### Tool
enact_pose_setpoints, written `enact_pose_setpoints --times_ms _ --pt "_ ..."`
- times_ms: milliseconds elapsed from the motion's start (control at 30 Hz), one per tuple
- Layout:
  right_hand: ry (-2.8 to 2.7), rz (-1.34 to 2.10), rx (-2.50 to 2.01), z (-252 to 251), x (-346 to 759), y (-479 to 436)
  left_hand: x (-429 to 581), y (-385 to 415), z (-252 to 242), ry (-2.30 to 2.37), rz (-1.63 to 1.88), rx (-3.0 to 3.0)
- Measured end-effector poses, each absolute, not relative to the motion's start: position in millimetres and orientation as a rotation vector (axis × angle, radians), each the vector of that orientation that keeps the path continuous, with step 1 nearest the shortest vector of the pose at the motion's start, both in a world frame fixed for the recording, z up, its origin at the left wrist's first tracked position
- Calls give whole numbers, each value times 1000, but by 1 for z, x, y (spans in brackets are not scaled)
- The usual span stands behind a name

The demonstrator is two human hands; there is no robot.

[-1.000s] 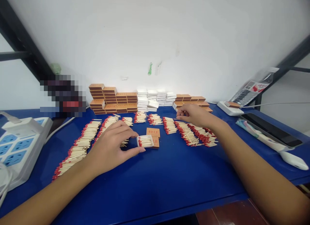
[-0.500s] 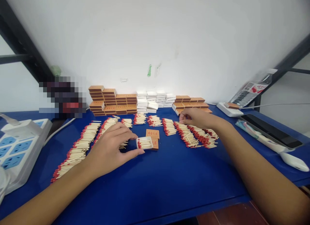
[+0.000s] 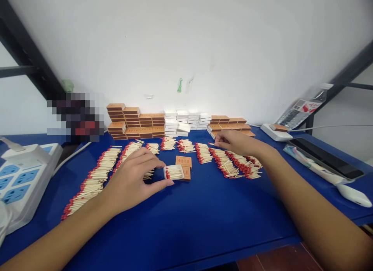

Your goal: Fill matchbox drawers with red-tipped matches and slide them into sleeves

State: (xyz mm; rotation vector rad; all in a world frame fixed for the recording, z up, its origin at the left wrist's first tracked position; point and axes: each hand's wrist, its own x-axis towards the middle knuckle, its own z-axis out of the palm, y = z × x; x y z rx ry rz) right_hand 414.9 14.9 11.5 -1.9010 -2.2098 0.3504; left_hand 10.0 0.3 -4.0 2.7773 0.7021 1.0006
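My left hand (image 3: 135, 175) has its thumb and index finger on either side of a white matchbox tray (image 3: 175, 172), steadying it. Red-headed matches lie inside the tray. Its right end rests against two orange-brown matchbox sleeves (image 3: 183, 161) lying flat. At the far right of the match piles, my right hand (image 3: 229, 140) pinches a single match (image 3: 212, 144), its red head pointing left. Just below those fingers is a pile of matches (image 3: 224, 162). Another pile (image 3: 203, 152) lies to its left.
Stacked brown matchboxes (image 3: 132, 121) and white trays (image 3: 177, 121) line the wall. A long row of matches (image 3: 90, 181) runs down the left. A power strip (image 3: 26, 177) sits at the left edge; a black phone (image 3: 326, 156) and a plastic bottle (image 3: 305, 105) are on the right.
My right hand has shifted slightly left and up, and a match now shows between its fingertips. The left hand and the tray stay in place.
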Motion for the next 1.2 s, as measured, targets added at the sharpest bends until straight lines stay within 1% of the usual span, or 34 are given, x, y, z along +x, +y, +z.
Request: enact_pose_setpoints --times_ms 100,233,333,500,633,700,833,967,1200 --pt "-2178 316 -1789 25 391 2 11 -1 -3 703 1008 2774" --pt "-2194 462 -1506 37 335 -25 14 -2 -2 680 1017 2768" --pt "-2264 541 -1345 37 296 -42 15 -2 -1 661 1032 2782" --pt "-2358 546 -1369 29 268 -53 16 -2 -1 625 1033 2789" --pt "-2351 491 -1341 26 276 -46 16 -3 -2 623 1041 2788" --pt "-2302 366 -1356 26 291 -37 15 -3 -2 640 1041 2791" --pt "-2155 109 -1587 22 337 -10 14 -3 -3 693 999 2775" --pt "-2095 128 -1684 13 370 13 14 -2 -3 704 985 2763" --pt "-2174 140 -1710 -3 378 35 13 -1 -3 703 991 2758"
